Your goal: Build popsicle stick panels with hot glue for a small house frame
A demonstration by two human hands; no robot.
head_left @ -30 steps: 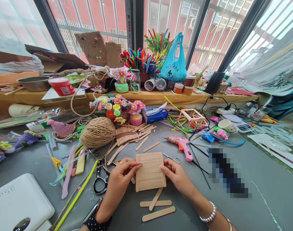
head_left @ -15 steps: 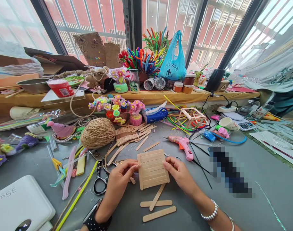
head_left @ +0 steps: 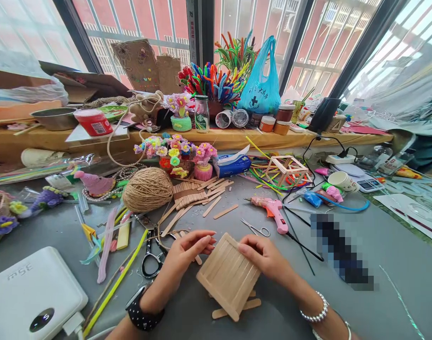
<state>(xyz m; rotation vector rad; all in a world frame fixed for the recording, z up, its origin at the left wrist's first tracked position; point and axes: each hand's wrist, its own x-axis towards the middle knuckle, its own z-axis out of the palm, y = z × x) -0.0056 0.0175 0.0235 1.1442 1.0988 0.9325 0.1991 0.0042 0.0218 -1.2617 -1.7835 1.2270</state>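
Right hand [head_left: 257, 255] grips slanted popsicle-stick panel [head_left: 227, 281]; left hand [head_left: 189, 250] just beside (pink glue gun [head_left: 278, 216] lies beyond).

Stick panel [head_left: 228, 279] sits between left hand [head_left: 186, 252] and right hand [head_left: 267, 259], over loose sticks [head_left: 219, 313] on counter [head_left: 280, 318]. Behind: scissors [head_left: 255, 229], glue gun [head_left: 278, 215] to their right. Left rear: twine ball [head_left: 147, 190], stick bundle [head_left: 191, 199] beside it.

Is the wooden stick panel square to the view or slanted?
Slanted: the panel sits diagonally in the head view, one corner pointing down across loose sticks; the right hand grips its upper right side.
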